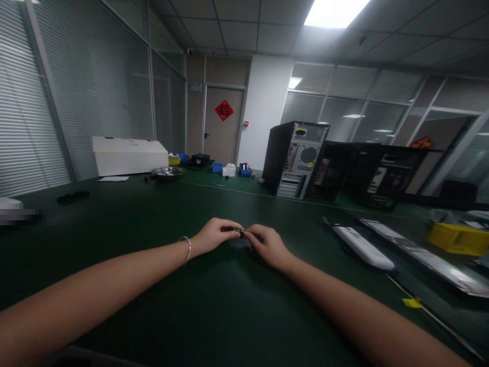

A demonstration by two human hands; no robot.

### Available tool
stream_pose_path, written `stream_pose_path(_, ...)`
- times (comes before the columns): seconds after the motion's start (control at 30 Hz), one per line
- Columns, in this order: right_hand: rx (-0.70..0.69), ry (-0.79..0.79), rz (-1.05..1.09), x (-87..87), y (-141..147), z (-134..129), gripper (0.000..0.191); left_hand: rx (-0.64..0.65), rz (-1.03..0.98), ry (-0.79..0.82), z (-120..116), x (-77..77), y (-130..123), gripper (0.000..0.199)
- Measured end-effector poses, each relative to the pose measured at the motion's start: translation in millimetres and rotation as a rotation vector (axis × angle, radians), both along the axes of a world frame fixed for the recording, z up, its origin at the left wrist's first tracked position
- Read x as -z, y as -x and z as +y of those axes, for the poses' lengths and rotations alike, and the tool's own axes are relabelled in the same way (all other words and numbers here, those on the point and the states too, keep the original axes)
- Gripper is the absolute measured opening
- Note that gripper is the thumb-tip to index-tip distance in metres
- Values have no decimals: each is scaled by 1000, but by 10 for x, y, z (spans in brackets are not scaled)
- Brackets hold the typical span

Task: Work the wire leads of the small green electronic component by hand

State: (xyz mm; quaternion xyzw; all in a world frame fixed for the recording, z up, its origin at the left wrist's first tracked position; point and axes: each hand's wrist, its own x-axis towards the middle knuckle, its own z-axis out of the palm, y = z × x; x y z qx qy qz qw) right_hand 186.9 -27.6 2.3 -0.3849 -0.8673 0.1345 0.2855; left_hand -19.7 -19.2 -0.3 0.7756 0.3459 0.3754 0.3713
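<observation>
Over the dark green tabletop [214, 311], my two hands meet in the middle of the view. My left hand [212, 235], with a bracelet [186, 248] at its wrist, pinches a small green and dark piece [239, 231] between thumb and fingers. It looks like a little circuit board, but it is too small to name surely. From the other side, my right hand [269, 247] is closed with its fingertips at the right end of the piece. Whether a second small part sits in those fingertips, I cannot tell.
Computer towers [301, 160] stand at the back right. A white power strip [362, 247], a long metal panel [420, 255] and a yellow bin [458, 238] lie to the right. Back left are a metal bowl [167, 174] and a white box [130, 157]; small blue bins [217, 167] stand farther back.
</observation>
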Motion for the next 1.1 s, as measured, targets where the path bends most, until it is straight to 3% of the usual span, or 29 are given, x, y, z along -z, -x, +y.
stream_pose_path(0.3, 44, -52, 5, 49, 24, 32, 23, -108, -147, 59, 51, 74, -47, 23)
stream_pose_path(0.5, -75, -82, 17, 32, 34, -1, 24, 5, -176, 177, 10, 53, -71, 29)
stream_pose_path(0.73, 25, -77, 70, 67, 12, 43, 25, 39, -230, 285, -8, 14, -57, 34)
stream_pose_path(0.93, -29, -92, 22, 35, 7, 7, 26, 103, -235, 254, -4, 54, -50, 40)
stream_pose_path(1.1, -12, -138, 6, 26, 21, -24, 27, 77, -184, 233, 31, 89, -59, 32)
